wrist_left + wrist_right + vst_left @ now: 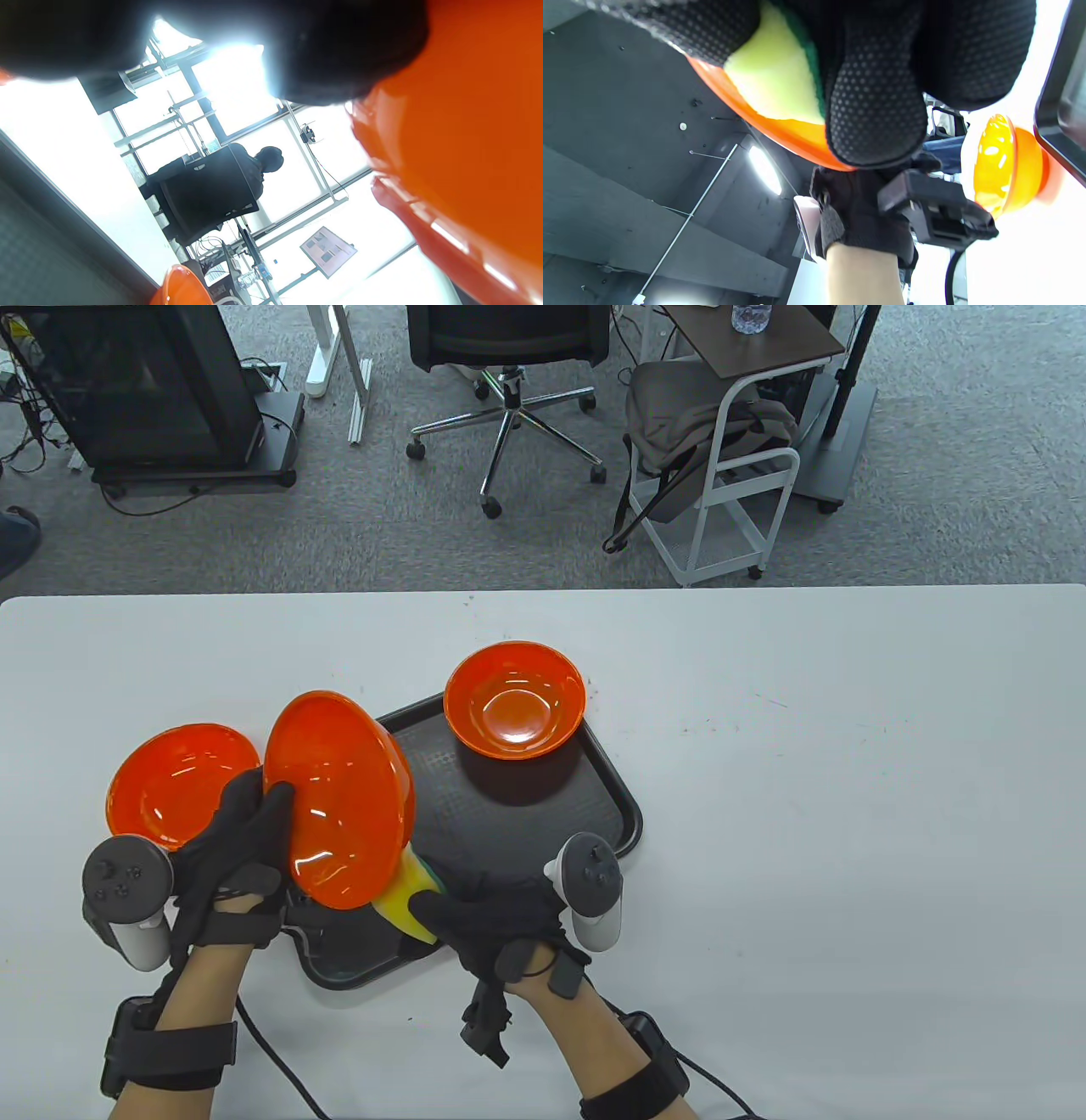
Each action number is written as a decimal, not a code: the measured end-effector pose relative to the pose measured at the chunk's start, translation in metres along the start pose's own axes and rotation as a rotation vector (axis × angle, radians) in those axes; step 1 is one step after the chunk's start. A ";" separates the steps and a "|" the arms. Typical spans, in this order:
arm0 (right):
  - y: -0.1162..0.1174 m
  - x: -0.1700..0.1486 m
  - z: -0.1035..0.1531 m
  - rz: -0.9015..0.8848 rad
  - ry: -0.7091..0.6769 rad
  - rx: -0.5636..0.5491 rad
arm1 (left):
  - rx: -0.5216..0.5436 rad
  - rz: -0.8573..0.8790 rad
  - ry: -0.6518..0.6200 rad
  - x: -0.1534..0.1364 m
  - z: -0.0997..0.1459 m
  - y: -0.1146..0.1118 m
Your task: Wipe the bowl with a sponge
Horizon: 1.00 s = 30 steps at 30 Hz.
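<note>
Left hand (242, 848) curling its fingers over a rim, forearm reaching in from the bottom edge. Right hand (496, 920) lying low, pinching between thumb and fingers (878, 106), wrist bending toward the left.

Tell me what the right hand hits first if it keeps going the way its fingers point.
The right hand points left, holding the sponge against the tilted bowl held by the left hand. That bowl is first; they seem already in contact.
</note>
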State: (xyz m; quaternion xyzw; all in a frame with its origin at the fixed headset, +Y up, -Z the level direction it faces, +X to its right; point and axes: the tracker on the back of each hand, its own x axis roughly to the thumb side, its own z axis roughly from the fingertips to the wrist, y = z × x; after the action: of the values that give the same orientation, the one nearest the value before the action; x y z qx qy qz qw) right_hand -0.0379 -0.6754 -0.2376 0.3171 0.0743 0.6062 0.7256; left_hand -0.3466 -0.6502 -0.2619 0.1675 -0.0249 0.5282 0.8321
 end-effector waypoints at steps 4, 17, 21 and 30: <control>-0.009 0.010 0.002 0.063 -0.067 -0.058 | 0.004 -0.026 0.015 -0.003 -0.001 0.003; -0.030 0.034 0.016 0.379 -0.249 -0.290 | -0.160 -0.047 0.009 -0.002 -0.001 -0.011; -0.031 0.030 0.016 0.359 -0.241 -0.308 | -0.263 -0.040 -0.011 0.002 0.001 -0.021; -0.034 0.019 0.015 0.279 -0.197 -0.308 | -0.411 -0.024 -0.069 0.015 0.007 -0.040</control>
State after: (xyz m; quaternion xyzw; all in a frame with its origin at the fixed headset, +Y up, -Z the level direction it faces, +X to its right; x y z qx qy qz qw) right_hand 0.0027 -0.6652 -0.2396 0.2674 -0.1347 0.6711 0.6782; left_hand -0.3034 -0.6547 -0.2619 0.0124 -0.1589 0.4961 0.8535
